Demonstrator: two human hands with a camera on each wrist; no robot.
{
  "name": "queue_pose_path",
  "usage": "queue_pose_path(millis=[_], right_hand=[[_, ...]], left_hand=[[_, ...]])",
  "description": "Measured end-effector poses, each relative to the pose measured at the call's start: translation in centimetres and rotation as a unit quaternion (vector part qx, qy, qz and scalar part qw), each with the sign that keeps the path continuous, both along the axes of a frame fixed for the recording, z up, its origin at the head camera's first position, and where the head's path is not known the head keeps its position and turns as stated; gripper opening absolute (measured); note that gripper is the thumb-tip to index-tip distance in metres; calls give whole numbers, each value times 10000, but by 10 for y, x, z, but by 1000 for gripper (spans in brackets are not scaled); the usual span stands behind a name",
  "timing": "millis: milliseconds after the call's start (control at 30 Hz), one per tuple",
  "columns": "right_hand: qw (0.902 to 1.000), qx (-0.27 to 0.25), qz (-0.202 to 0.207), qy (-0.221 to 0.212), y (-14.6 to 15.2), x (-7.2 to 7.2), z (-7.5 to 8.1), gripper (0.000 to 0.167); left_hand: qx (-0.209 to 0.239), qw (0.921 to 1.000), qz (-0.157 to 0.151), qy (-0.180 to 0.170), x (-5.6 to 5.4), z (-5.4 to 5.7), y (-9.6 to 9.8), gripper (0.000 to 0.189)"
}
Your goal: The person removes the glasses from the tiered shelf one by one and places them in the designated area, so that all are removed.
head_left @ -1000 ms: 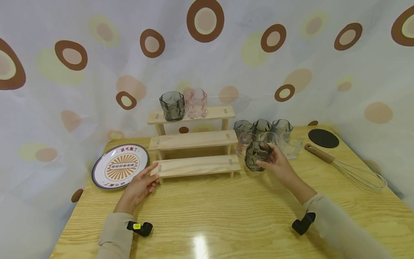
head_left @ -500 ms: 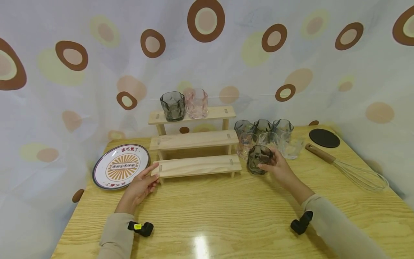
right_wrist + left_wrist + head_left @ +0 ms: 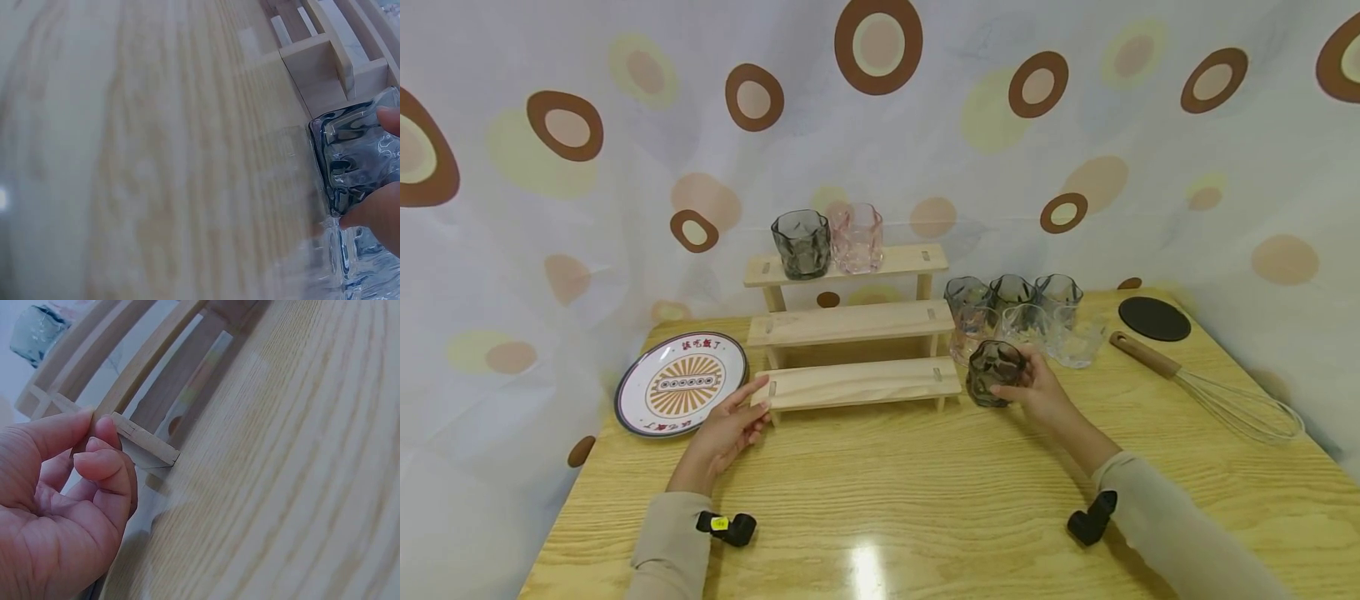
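My left hand pinches the left end of the lowest step of a three-tier wooden shelf; the left wrist view shows thumb and fingers at its corner. On the right, my right hand grips a dark grey, wavy-sided glass just off the shelf's right end. Seen from the right wrist, this glass is low over the table; whether it touches the wood I cannot tell. Another dark grey glass and a pink glass stand side by side on the top step.
Behind my right hand stand several more glasses, among them a dark one, a bluish one and a clear one. A whisk and a black round mat lie at the right. Left of the shelf is a patterned plate.
My right hand has lowered the dark grey glass a little, then shifted it slightly left toward the shelf. My left hand keeps its hold on the shelf's end.
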State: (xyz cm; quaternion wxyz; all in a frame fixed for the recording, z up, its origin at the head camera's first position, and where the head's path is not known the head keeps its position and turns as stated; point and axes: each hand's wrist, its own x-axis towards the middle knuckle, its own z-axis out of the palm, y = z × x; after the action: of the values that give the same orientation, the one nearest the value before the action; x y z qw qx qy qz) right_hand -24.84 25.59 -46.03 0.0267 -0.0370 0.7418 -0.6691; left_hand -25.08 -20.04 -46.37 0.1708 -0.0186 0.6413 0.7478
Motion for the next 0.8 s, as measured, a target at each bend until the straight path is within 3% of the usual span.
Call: queue_pose_path(millis=[400,667,800], right_hand=[[9999,39,86,-113,-3,1,3,78],[9920,1195,176,-373,2,4,12,92],[9887,1405,314,-411,7,7,16,98]], left_hand=[[2,10000,9,-39,0,-2,-1,59],[-23,10000,50,-65,0,0,0,58],[-8,10000,50,-84,0,1,0,58]])
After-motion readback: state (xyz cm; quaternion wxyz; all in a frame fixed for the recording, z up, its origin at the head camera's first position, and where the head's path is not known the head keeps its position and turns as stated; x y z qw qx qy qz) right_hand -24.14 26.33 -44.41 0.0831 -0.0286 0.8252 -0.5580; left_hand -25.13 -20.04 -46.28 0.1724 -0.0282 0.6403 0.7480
